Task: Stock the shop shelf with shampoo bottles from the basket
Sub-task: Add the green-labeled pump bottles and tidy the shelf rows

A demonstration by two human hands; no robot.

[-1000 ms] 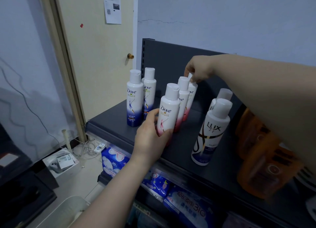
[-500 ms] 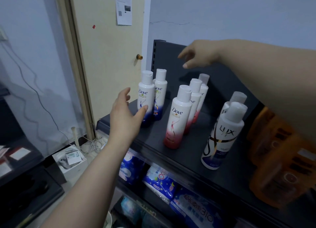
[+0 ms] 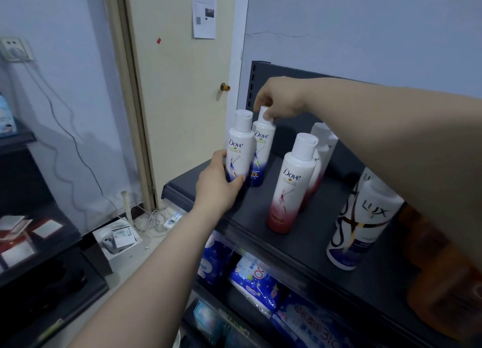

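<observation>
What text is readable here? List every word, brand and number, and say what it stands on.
"Dove": front blue-bottomed bottle, gripped by the left hand.
"Dove": rear blue-bottomed bottle, cap pinched by the right hand.
"Dove": front pink-bottomed bottle.
"LUX": white bottle.
"310": blue packet under the shelf.
Too small to read: door notice, bottles' small print.

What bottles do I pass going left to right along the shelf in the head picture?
First the front blue Dove → back blue Dove → pink Dove → Lux → orange bottles.
</observation>
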